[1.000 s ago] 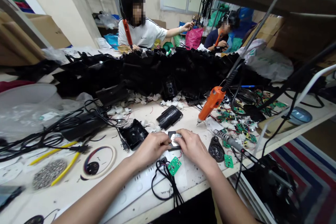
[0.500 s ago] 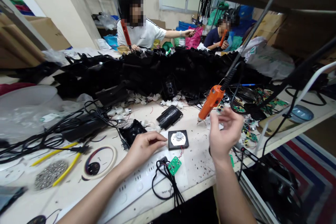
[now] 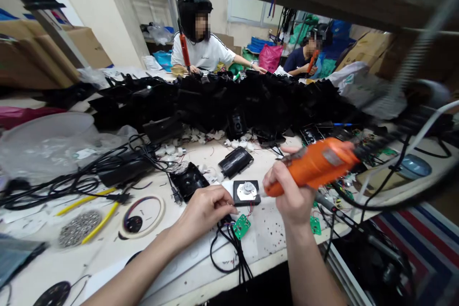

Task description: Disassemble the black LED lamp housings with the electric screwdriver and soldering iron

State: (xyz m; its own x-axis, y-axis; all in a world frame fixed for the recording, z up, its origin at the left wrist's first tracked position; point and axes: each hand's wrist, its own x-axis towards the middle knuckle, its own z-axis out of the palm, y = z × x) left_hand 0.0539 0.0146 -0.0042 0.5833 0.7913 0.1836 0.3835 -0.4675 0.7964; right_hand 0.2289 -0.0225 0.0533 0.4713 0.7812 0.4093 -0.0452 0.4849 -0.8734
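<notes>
Near the front edge of the tabletop (image 3: 103, 258), right of its middle: right hand (image 3: 292, 198) clenched around an orange power driver (image 3: 315, 165), slanting down toward the black block (image 3: 246, 203). Left hand (image 3: 206, 205), fingers curled, beside the block's front left corner; whether they pinch anything cannot be told. The block lies flat, silver disc-shaped part (image 3: 248, 187) uppermost. Step, as judged: driver brought to the block; such a move calls for a steady tip and a still block. Between block and front edge, green circuit board (image 3: 241, 227); behind, black casing (image 3: 234, 162). Toward the left edge, metal pieces (image 3: 79, 229); along the rear edge, heaped black parts (image 3: 215, 100). Beyond, two people, one in white (image 3: 206, 55), one in dark blue (image 3: 296, 60).
</notes>
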